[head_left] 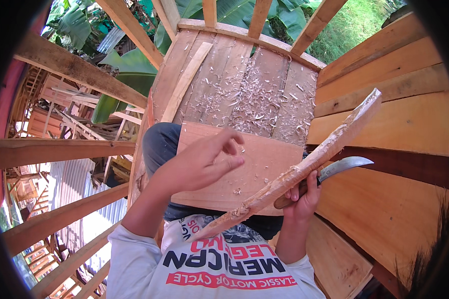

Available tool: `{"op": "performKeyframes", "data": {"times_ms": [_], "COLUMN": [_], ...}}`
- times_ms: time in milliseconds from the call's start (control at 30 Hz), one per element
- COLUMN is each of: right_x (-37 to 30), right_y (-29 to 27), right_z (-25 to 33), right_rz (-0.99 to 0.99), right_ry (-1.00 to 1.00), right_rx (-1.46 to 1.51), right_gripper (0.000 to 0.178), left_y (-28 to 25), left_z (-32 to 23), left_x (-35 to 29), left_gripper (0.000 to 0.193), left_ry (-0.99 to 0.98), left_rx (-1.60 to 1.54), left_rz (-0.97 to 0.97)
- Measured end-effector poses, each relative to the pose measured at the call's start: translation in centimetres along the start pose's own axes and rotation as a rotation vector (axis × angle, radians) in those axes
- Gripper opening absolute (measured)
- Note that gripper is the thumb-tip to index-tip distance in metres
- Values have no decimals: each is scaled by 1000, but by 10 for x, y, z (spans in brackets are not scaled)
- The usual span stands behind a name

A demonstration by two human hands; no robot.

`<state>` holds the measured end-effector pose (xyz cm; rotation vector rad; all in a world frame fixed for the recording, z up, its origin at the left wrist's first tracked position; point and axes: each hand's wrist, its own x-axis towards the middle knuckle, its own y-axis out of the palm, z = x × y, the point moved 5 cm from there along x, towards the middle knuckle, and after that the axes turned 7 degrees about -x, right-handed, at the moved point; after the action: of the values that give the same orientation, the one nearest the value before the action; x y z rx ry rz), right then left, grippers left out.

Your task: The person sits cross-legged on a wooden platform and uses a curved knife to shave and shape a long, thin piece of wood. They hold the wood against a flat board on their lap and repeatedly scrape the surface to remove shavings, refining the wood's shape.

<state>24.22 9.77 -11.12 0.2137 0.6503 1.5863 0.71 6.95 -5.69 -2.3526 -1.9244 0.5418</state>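
My left hand (212, 158) hovers above a flat wooden board (277, 149) that lies across my lap. Its fingers are loosely bent and apart, with nothing in them. My right hand (304, 199) grips the wooden handle of a curved knife (345, 166), whose blade points to the right. A long, rough-cut wooden stick (284, 180) slants from my shirt up to the far right, passing over the right hand. Whether those fingers also hold the stick is partly hidden. A few curled shavings (237, 191) lie on the board.
Many wood shavings (254, 94) cover the plank floor (224, 55) ahead. A loose wooden strip (187, 82) lies there on the left. Slatted rails (70, 152) stand at the left, and a plank wall (394, 119) is close on the right. Banana leaves (127, 74) show outside.
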Motion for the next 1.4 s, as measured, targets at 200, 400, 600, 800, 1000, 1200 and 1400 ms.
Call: {"op": "performKeyframes", "data": {"times_ms": [200, 400, 600, 800, 1000, 1200, 1400], "right_x": [7, 14, 23, 26, 33, 40, 45], "right_y": [10, 17, 7, 4, 1, 3, 6], "right_z": [1, 1, 8, 21, 29, 31, 32], "right_rz": [-84, -56, -145, -163, -102, -98, -100], "right_ry": [81, 63, 32, -16, -61, -74, -94], "right_rx": [106, 135, 140, 153, 126, 110, 151], "right_gripper": [28, 28, 27, 28, 30, 30, 12], "left_y": [70, 100, 94, 91, 93, 90, 77], "left_z": [43, 53, 59, 62, 67, 72, 72], "left_x": [-38, -63, -65, -59, -60, -65, -67], "left_gripper": [81, 79, 83, 72, 59, 46, 35], "left_ry": [-112, -352, -476, -430, -471, -443, -461], "left_rx": [-618, -801, -994, -860, -757, -955, -912], "left_rz": [709, 936, 676, 518, 684, 664, 549]}}
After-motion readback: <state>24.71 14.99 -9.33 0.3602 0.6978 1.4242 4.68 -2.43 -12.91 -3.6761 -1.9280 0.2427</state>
